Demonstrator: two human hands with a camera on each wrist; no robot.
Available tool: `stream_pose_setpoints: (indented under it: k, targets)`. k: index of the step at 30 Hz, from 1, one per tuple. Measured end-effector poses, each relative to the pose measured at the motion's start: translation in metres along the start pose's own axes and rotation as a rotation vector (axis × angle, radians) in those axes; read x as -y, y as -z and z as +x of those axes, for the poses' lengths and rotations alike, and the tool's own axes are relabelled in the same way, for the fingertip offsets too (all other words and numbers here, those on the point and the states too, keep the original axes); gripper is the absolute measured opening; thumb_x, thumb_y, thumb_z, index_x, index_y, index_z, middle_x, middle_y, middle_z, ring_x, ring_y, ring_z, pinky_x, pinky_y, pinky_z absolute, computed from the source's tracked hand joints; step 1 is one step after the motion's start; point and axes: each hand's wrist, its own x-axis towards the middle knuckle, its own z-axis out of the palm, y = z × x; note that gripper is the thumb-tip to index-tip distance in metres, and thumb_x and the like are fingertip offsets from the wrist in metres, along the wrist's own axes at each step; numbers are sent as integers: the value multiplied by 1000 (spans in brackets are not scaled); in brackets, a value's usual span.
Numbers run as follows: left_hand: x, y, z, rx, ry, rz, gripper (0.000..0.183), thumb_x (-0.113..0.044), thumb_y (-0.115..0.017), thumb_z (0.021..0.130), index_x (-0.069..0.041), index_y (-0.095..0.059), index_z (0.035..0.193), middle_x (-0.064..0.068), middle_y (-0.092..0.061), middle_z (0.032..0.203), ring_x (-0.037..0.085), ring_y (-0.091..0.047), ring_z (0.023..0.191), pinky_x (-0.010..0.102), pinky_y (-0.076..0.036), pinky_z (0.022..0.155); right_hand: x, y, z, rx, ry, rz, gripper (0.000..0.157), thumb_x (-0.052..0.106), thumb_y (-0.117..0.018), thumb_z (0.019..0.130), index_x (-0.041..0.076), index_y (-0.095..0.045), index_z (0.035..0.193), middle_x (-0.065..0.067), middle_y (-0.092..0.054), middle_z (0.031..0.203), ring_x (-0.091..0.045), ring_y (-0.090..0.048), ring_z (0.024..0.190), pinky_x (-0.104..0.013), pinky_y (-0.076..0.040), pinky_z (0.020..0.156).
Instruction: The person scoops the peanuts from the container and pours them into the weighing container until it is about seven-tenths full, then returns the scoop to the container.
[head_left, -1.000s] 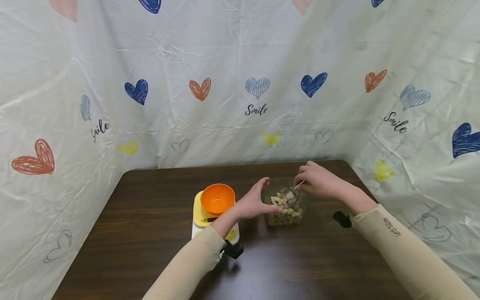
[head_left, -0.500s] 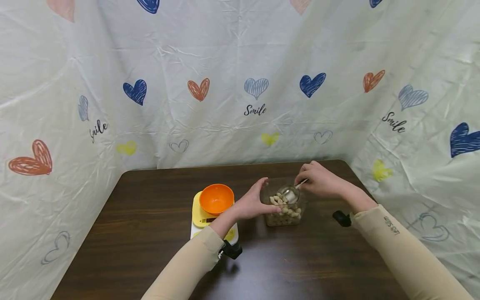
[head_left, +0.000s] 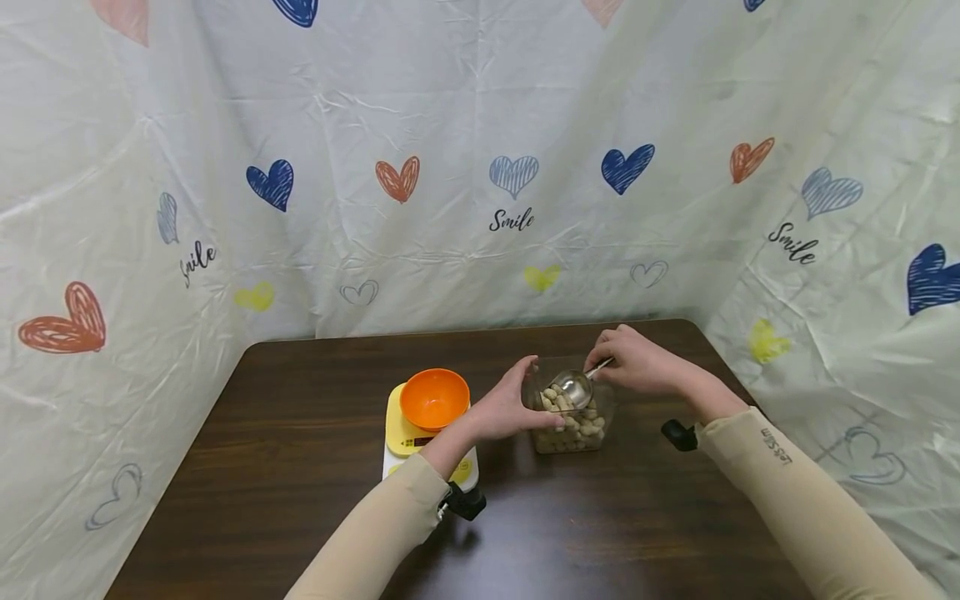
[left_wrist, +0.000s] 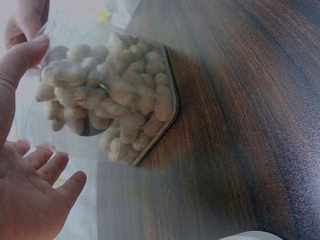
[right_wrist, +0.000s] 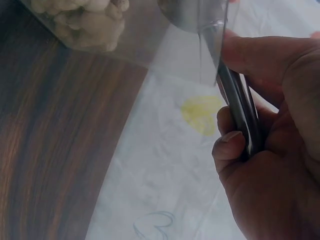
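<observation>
My left hand [head_left: 510,408] holds a clear plastic box [head_left: 607,402] at its left side, thumb on the near wall and fingers toward the back. Unshelled peanuts [head_left: 579,432] fill the box's lower part. In my right hand [head_left: 637,360] is the handle of a metal scoop [head_left: 576,388], whose rounded bowl sits inside the box among the peanuts. From the right wrist, fingers and thumb show curled round the grey handle [right_wrist: 240,110] beside the box's rim. Through the wall in the left wrist view, peanuts [left_wrist: 70,95] cover much of the scoop's bowl.
An orange bowl [head_left: 435,400] stands on a yellow and white kitchen scale [head_left: 400,427] left of the box, partly behind my left forearm. The dark wooden table [head_left: 300,467] ends at a white curtain [head_left: 450,292] printed with hearts.
The scoop has shifted slightly left over the peanuts, and its metal bowl shows more plainly. My right forearm has moved a little left. The left hand keeps its place on the box.
</observation>
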Motion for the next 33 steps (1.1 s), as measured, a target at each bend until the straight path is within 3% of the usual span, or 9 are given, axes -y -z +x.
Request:
stream_pose_setpoints:
  k: [15, 23, 33]
  targets:
    - [-1, 1, 0, 4, 7, -1, 111, -50, -83, 82, -22, -14, 164, 1, -31, 161, 22, -35, 145, 45, -39, 111, -9, 12, -3, 5, -64, 66, 11, 16, -74, 96, 20, -78, 105, 4, -64, 107, -23, -52, 104, -44, -45, 85]
    - [0, 0, 0, 2, 0, -4, 111, -48, -84, 82, -21, -15, 164, 2, -31, 161, 27, -34, 146, 45, -38, 112, -15, 13, -11, 7, -103, 186, 11, 20, -72, 98, 21, -78, 107, 1, -66, 112, -24, -55, 109, -46, -47, 88]
    - [-1, -1, -1, -5, 10, 10, 110, -50, -84, 82, -22, -16, 164, 1, -31, 162, 20, -35, 145, 45, -38, 112, -17, 10, -18, 31, -111, 259, 12, 27, -73, 98, 23, -77, 107, 3, -66, 112, -22, -57, 108, -44, -48, 89]
